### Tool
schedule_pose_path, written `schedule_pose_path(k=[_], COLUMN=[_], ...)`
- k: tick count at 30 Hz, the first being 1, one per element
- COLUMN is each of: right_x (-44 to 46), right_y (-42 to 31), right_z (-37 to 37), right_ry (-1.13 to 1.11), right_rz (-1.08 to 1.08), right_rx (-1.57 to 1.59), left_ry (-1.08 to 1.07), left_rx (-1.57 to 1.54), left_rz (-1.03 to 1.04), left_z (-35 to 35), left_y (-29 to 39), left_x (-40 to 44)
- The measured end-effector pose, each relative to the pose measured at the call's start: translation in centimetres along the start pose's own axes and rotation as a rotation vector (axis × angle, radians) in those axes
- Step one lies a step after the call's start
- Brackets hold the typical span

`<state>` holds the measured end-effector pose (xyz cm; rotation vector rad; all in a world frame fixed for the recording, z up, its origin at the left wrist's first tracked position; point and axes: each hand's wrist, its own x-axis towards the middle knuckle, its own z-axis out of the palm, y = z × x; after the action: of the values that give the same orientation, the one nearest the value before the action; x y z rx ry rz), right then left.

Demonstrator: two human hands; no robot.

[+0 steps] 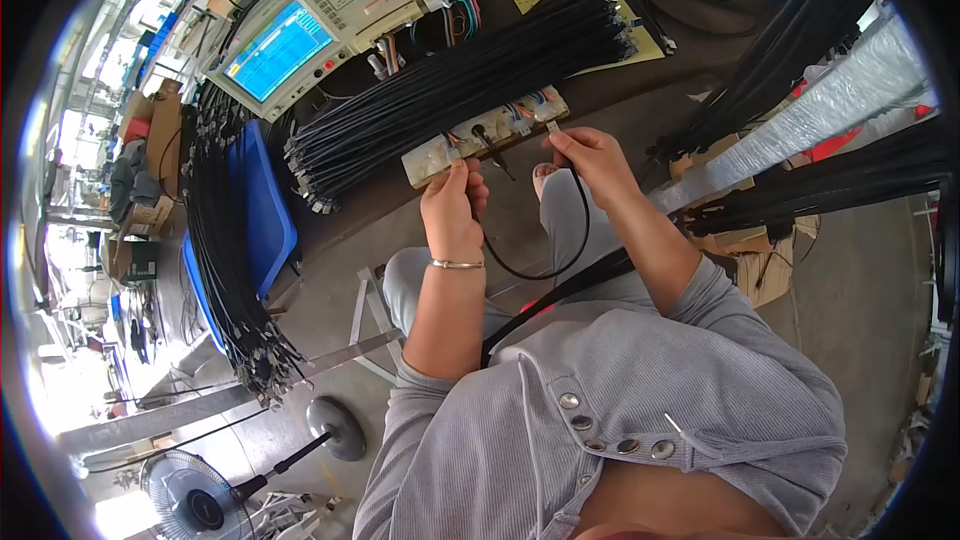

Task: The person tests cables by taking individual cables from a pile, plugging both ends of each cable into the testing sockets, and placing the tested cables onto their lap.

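A black cable [545, 275] hangs in a loop between my two hands. My left hand [455, 208], with a bracelet at the wrist, pinches one cable end at the left part of a pale connector board [430, 159]. At the board's right end, my right hand [592, 162] holds the other end, where a small light connector [553, 127] shows at the fingertips. Colored wires and a dark stub stand on the board between my hands. Right behind the board lies a thick bundle of black cables [450, 85].
Behind the bundle stands a tester with a lit blue screen [278, 48]. More cables [215, 230] drape over a blue tray [268, 210] at the left. A plastic-wrapped bar [810, 120] and hanging cables are at the right. A fan [200, 502] stands at the lower left.
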<state>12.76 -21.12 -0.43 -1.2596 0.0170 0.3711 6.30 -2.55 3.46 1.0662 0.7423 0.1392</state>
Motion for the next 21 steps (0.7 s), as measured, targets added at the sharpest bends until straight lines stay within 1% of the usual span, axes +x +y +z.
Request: schedule_pose_path(k=[1, 3, 4, 6, 8, 10, 11, 13, 14, 16, 17, 19, 20, 21], right_x=[0.1, 0.0, 0.0, -0.1, -0.5, -0.9, -1.0, -1.2, -1.2, -1.1, -0.9, -0.2, 0.0, 0.2], right_y=[0.0, -0.1, -0.4, -0.6, -0.7, -0.7, -0.6, -0.3, -0.4, -0.8, -0.7, -0.3, -0.3, -0.4], right_z=[0.0, 0.1, 0.2, 0.5, 0.9, 1.4, 1.3, 0.9, 0.9, 0.9, 0.9, 0.5, 0.2, 0.0], right_ry=[0.005, 0.017, 0.031, 0.048, 0.067, 0.160, 0.160, 0.154, 0.153, 0.074, 0.074, -0.029, -0.030, -0.056], right_rz=[0.002, 0.036, 0.068, 0.071, 0.082, -0.153, -0.150, -0.418, -0.419, -0.256, -0.259, -0.023, -0.024, 0.020], right_rx=[0.015, 0.047, 0.077, 0.092, 0.106, -0.149, -0.151, -0.468, -0.470, -0.480, -0.480, 0.047, 0.047, 0.118], left_ry=[0.001, -0.142, -0.146, -0.223, -0.235, -0.242, -0.234, -0.225, -0.218, -0.214, -0.213, -0.211, -0.229, -0.247], left_rx=[0.000, 0.055, 0.056, 0.083, 0.078, 0.069, 0.045, 0.018, 0.012, 0.007, 0.014, 0.020, 0.009, -0.002], left_rz=[0.001, -0.029, -0.023, -0.111, -0.105, -0.105, -0.083, -0.060, -0.047, -0.028, -0.031, -0.033, -0.024, -0.015], left_z=[-0.4, -1.2, -1.4, -2.3, -3.2, -3.9, -4.2, -4.4, -4.4, -4.2, -4.2, -4.2, -4.3, -4.4], left_y=[0.1, 0.4, 0.3, 0.0, -0.7, -1.3, -1.5, -1.7, -1.7, -1.4, -1.2, -1.1, -1.1, -1.2], left_x=[0.0, 0.0, -0.2, -0.8, -1.4, -1.9, -2.1, -2.4, -2.6, -2.9, -3.1, -3.4, -3.4, -3.4])
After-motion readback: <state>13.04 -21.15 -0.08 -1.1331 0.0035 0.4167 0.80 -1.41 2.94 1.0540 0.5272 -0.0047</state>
